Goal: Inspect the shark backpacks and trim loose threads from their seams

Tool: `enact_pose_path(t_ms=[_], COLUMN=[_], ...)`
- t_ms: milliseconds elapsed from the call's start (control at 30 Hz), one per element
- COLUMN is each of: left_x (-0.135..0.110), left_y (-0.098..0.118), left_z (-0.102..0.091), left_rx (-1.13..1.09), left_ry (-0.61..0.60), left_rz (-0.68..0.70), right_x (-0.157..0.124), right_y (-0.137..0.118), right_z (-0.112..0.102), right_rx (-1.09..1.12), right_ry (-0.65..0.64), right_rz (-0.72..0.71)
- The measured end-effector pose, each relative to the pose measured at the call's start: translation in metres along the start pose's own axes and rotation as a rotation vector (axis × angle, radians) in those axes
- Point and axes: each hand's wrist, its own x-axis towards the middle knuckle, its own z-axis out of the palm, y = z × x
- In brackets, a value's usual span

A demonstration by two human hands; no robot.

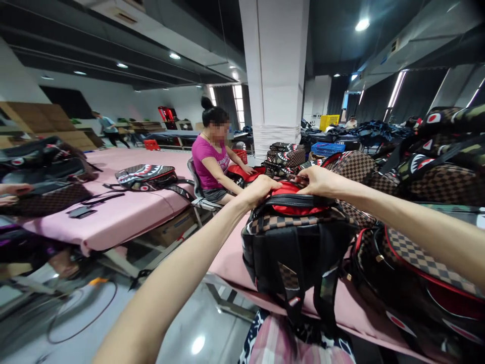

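A backpack (267, 253) with a brown checked top edge and black straps stands upright on the pink-covered table in front of me. Its top is unzipped, and red lining (290, 205) shows in the opening. My left hand (261, 190) is closed on the left side of the opening's rim, its fingertips partly hidden by the red lining. On the far right side of the rim, my right hand (317, 181) grips the edge with bent fingers, thumb toward the lining. The backpack's inside is mostly hidden.
Another checked backpack (417, 273) lies close on the right, before a heap of backpacks (447, 177). A seated co-worker (212, 162) handles a red-lined bag ahead. A shark-mouth backpack (147, 177) lies on the left pink table (102, 225), where another person's hand touches a bag.
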Motion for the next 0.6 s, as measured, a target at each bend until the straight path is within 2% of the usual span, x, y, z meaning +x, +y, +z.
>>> enact_pose_path(t_ms=[67, 133, 233, 333, 467, 600], left_x=[0.004, 0.007, 0.009, 0.013, 0.015, 0.008], left_y=[0.003, 0.006, 0.008, 0.007, 0.002, 0.004], left_z=[0.002, 0.005, 0.010, 0.012, 0.010, 0.010], left_rx=[-0.035, -0.083, -0.133, -0.148, -0.115, -0.099], left_ry=[0.035, 0.052, 0.043, 0.036, 0.073, 0.049], left_rz=[-0.068, -0.090, -0.114, -0.130, -0.112, -0.083], right_x=[-0.004, -0.008, -0.009, -0.004, 0.000, -0.009], right_y=[0.000, 0.004, 0.017, 0.024, 0.015, 0.001], right_z=[-0.013, -0.023, -0.025, -0.014, -0.005, -0.015], right_rx=[-0.207, -0.296, -0.224, -0.205, -0.313, -0.342], right_ry=[0.028, 0.032, -0.036, -0.070, -0.056, 0.028], right_rz=[0.057, 0.113, 0.056, -0.018, 0.059, 0.135])
